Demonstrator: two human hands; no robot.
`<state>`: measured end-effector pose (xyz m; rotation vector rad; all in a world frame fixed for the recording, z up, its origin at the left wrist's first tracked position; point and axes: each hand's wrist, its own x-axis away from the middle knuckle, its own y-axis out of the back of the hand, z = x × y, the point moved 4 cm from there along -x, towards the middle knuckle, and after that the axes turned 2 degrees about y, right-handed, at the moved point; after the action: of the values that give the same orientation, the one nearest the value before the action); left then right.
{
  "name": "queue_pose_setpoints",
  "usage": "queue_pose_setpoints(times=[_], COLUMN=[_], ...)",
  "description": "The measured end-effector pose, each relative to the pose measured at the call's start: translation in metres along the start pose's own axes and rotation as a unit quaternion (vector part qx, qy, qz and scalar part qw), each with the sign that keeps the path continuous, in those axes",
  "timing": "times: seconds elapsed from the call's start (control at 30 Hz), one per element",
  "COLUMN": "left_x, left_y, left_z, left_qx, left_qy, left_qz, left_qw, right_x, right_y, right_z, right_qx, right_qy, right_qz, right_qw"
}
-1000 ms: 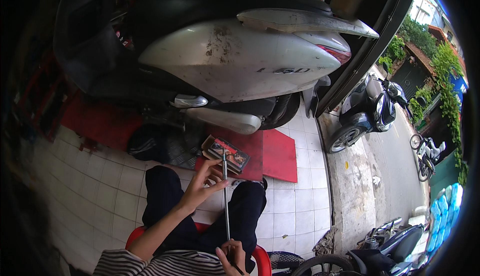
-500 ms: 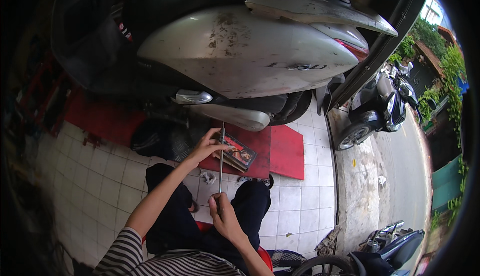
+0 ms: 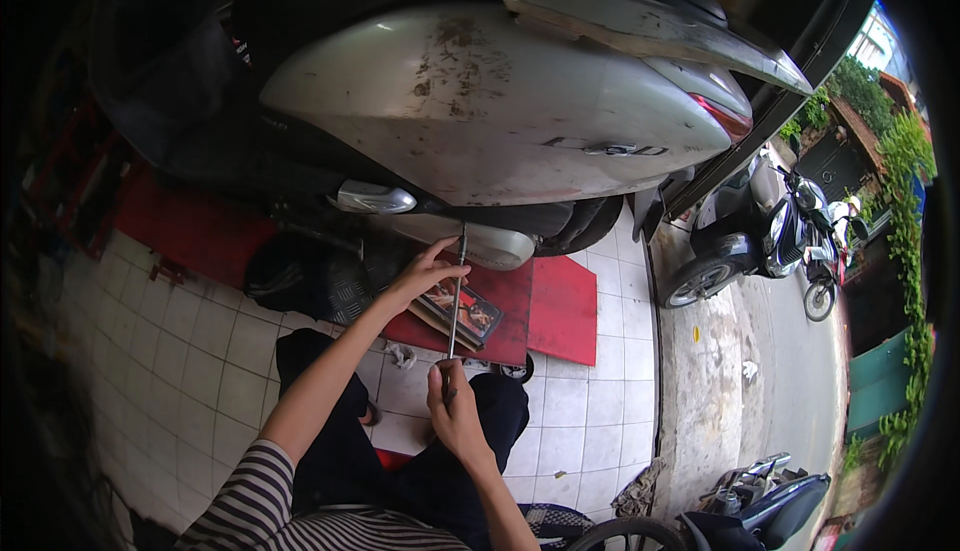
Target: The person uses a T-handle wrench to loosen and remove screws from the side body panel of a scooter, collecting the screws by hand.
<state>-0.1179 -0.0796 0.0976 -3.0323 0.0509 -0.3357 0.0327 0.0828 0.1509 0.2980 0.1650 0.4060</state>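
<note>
A long, thin metal rod tool (image 3: 455, 323) stands nearly upright in front of the scooter's silver lower cover (image 3: 500, 244). My right hand (image 3: 458, 419) is closed round its near end and hides the handle. Farther up, the fingers of my left hand (image 3: 424, 276) pinch the rod near its far end. That tip is in front of the lower cover; I cannot tell whether it touches. The silver scooter (image 3: 560, 101) has dirt smears on its side panel. Beneath my left hand, a box with a dark and red picture (image 3: 470, 313) rests on the red platform (image 3: 565, 316).
A silver footrest (image 3: 375, 197) sticks out left of the lower cover. A crumpled white scrap (image 3: 402, 355) lies on the white tiled floor (image 3: 225, 376). Other motorbikes (image 3: 725, 251) stand to the right by the road. A wheel (image 3: 635, 534) shows at the lower right.
Both hands have moved slightly up and to the right with the rod, toward the lower cover. The view has shifted a little. Another motorbike now shows on the road.
</note>
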Motion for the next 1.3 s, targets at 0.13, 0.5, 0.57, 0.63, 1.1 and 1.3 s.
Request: queue_pose_setpoints(times=[0.13,0.5,0.57,0.63,1.1,1.3], left_x=[-0.005,-0.01,-0.014,-0.025,-0.059,-0.038], left_y=[0.004,-0.001,0.0,0.002,0.009,0.016], left_z=[0.007,0.003,0.004,0.01,-0.013,-0.004], left_qx=[-0.016,-0.03,-0.007,0.017,-0.25,-0.096], left_qy=[0.015,0.014,-0.001,-0.034,-0.031,-0.084], left_qz=[-0.016,-0.029,-0.042,-0.065,-0.259,-0.197], left_qw=[1.0,0.999,0.999,0.997,0.933,0.972], right_x=[-0.007,-0.011,-0.012,-0.012,-0.009,0.019], right_y=[-0.002,0.0,0.004,0.004,0.017,0.026], right_z=[-0.006,-0.011,-0.01,-0.01,-0.015,-0.022], right_qx=[-0.009,-0.017,-0.028,-0.012,0.105,0.15], right_qy=[-0.026,-0.039,-0.052,-0.044,0.031,-0.047], right_qz=[0.003,0.008,0.003,0.0,-0.018,0.01], right_qw=[1.0,0.999,0.998,0.999,0.994,0.987])
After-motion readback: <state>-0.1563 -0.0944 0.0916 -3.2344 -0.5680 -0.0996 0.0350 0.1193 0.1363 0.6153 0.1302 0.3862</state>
